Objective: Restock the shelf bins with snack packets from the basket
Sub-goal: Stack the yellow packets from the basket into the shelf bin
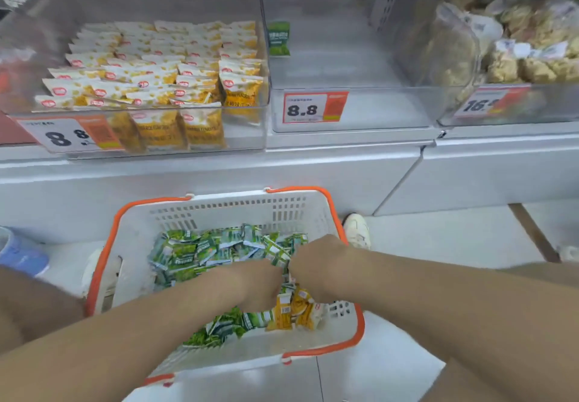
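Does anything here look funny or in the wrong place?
Two things. A few yellow packets sit at the near right of the basket, mixed into the heap of green packets. And the middle bin holds only a lone green packet, standing by its left wall, while the left bin is packed full.

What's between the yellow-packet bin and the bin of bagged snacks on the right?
In the head view, a clear middle bin, holding only one green packet against its left wall.
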{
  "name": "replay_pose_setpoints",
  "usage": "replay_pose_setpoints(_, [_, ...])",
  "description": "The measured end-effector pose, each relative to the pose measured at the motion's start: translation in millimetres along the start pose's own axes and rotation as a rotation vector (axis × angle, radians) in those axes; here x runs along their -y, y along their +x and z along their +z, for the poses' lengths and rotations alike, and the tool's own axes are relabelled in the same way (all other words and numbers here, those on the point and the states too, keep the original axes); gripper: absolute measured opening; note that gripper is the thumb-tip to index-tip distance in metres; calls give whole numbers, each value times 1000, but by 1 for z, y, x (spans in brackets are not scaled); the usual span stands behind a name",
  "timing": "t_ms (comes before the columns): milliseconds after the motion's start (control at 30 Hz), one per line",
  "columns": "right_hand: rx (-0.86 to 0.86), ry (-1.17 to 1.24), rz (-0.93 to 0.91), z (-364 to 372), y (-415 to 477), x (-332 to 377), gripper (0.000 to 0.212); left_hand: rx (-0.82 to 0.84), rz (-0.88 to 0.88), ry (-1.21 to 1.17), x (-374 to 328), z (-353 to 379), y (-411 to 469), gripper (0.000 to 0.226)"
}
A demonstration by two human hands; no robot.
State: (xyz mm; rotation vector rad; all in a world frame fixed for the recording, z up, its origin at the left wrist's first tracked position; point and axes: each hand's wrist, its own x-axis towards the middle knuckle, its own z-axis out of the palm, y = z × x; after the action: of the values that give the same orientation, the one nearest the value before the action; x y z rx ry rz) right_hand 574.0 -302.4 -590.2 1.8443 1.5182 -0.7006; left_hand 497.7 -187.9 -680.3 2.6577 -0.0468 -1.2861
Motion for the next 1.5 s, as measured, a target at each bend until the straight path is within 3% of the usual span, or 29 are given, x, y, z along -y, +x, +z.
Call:
replay_pose_setpoints(67, [28,8,-33,14,4,-4,5,92,-2,72,-10,22,24,37])
replay_pose_setpoints(200, [70,27,-56,34,12,-19,11,98,-44,40,-21,61,66,21])
replay_pose_setpoints(300, [85,34,-35,42,20,-31,17,17,-78,-111,-24,86,89,71])
replay_pose_setpoints(400, [58,21,-22,43,22,-39,14,-45,-143,-169,-28,101,99,84])
replay_pose_setpoints(500, [39,10,8,41,23,-39,18,-150,-192,-182,-25,109,106,63])
replay_pose_setpoints(633, [-4,-6,23,38,24,-33,21,-195,-204,-113,-16,108,105,4])
replay_pose_setpoints(767, [-9,22,-20,23,20,-26,31,-225,-180,-282,-3,107,99,28])
replay_pose_setpoints(867, [-61,16,1,4,16,-21,19,-271,-131,-535,10,85,84,27])
replay_pose_setpoints(967, [-101,-21,38,-20,8,-18,23,-310,-99,-617,26,40,55,25])
replay_pose_setpoints(1033, [-145,5,42,-36,3,-20,9,-338,-81,-684,35,5,29,19])
replay_pose_setpoints(1100, [-206,131,23,-48,2,-23,35,-388,-51,-794,41,-25,-2,6])
replay_pose_setpoints(1200, [-285,384,-29,-68,-7,-23,76,-429,-19,-994,44,-65,-51,11])
replay_pose_setpoints(1267, [-337,481,-32,-80,-15,-23,86,-413,-55,-1097,50,-82,-77,15])
replay_pose_setpoints(1433, [-693,648,5,-100,-28,-21,43,-438,-123,-1342,59,-124,-132,26])
replay_pose_setpoints(1500, [-881,690,13,-113,-36,-26,29,-531,-133,-1333,62,-137,-151,30])
